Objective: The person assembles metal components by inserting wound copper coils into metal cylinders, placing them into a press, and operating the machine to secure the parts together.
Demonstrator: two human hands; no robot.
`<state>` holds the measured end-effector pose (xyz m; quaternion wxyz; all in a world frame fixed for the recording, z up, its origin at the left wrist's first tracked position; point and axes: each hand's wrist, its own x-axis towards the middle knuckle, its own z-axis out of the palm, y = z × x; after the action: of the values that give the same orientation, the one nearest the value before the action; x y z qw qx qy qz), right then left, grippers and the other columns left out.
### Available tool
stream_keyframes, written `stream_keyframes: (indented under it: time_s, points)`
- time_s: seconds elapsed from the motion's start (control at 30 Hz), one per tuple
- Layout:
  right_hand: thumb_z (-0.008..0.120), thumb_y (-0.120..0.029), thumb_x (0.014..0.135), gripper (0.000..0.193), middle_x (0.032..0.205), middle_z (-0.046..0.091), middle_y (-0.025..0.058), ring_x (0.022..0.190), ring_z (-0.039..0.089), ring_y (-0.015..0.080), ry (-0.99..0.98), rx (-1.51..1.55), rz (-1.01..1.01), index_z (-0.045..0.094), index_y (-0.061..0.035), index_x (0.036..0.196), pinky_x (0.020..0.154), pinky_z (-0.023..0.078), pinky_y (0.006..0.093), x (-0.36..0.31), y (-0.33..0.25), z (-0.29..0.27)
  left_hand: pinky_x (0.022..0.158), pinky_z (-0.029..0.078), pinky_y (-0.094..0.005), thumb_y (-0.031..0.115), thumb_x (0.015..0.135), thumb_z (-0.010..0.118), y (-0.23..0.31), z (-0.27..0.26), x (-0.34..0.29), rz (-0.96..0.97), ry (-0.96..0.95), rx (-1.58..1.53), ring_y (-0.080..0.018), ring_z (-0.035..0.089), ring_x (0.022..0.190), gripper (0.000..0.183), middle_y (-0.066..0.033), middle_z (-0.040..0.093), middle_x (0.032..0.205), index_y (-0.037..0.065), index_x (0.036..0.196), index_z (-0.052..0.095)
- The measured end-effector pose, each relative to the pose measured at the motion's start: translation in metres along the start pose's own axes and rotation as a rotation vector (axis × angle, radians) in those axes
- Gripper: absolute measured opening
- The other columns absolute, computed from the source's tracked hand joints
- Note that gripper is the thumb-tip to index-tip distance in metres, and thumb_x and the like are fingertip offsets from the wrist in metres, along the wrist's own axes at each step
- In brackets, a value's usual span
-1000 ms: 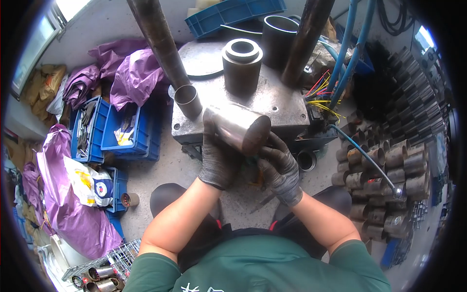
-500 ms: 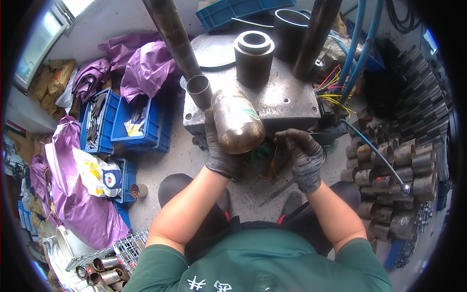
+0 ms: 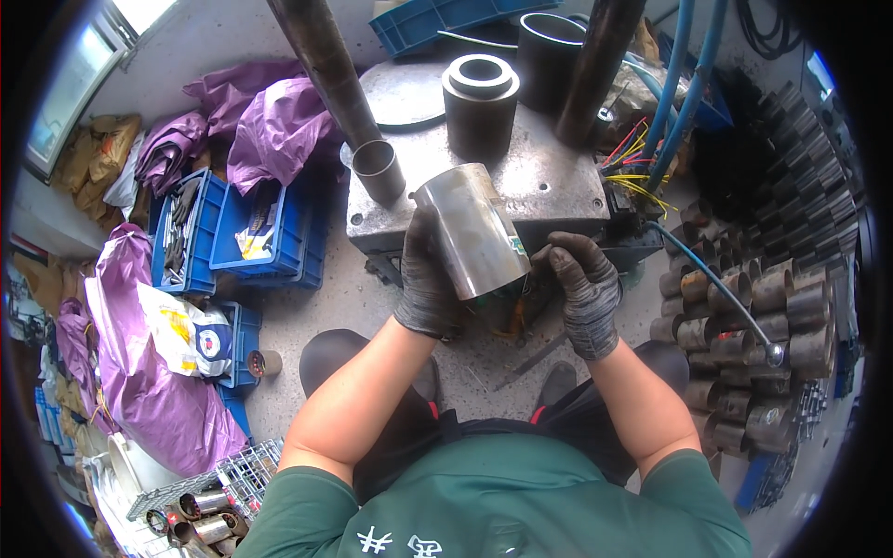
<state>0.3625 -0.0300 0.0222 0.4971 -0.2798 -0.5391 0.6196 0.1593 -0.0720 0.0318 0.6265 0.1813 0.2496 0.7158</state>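
Note:
My left hand [image 3: 429,279], in a dark grey work glove, is closed around the left side of a shiny metal cylinder [image 3: 473,232]. The cylinder leans in front of the machine table, with a small green-and-white sticker on its lower right side. Beside that sticker, my gloved right hand [image 3: 586,293] has its thumb and fingers pinched together; whatever may be between them is too small to tell. Just beyond the cylinder, a short open tube [image 3: 379,172] stands on the metal machine table [image 3: 549,191]. Farther back is a thick dark steel cylinder with a stepped top ring [image 3: 480,112].
Two dark upright columns [image 3: 326,70] rise from the machine table. Blue crates [image 3: 256,232] and purple sacks [image 3: 149,372] line the left side. Many metal tubes [image 3: 735,316] are stacked at right, with a blue hose [image 3: 707,265] before them. A wire basket [image 3: 251,479] sits lower left.
The metal cylinder has turned in my left hand: its rounded brownish end no longer faces me, and its shiny side shows more. My right hand has shifted slightly upward, its fingers still pinched.

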Motion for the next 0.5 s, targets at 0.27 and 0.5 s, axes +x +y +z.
stream_keyframes:
  time_s: [0.27,0.5]
  points:
    - [0.069,-0.010,0.102,0.022,0.096,0.071,0.0011,0.089,0.065,0.0091,0.027,-0.070,0.018,0.068,-0.0024,0.123,0.085,0.054,0.0248,-0.004,-0.006,0.001,0.089,0.060,-0.0413,0.059,0.090,0.072,-0.008,-0.012,-0.001,-0.036,-0.028,0.102,-0.0253,0.068,0.105,0.079,-0.0137,0.064,0.120,0.004,0.142,0.050]
    - [0.069,-0.015,0.102,0.022,0.095,0.071,0.0018,0.087,0.064,0.0093,-0.061,-0.048,0.071,0.069,-0.0019,0.120,0.082,0.054,0.0258,-0.001,-0.010,-0.003,0.101,0.056,-0.0417,0.049,0.089,0.077,-0.009,0.003,-0.001,0.115,-0.077,0.237,-0.0266,0.065,0.116,0.078,-0.0148,0.062,0.130,0.005,0.146,0.046]
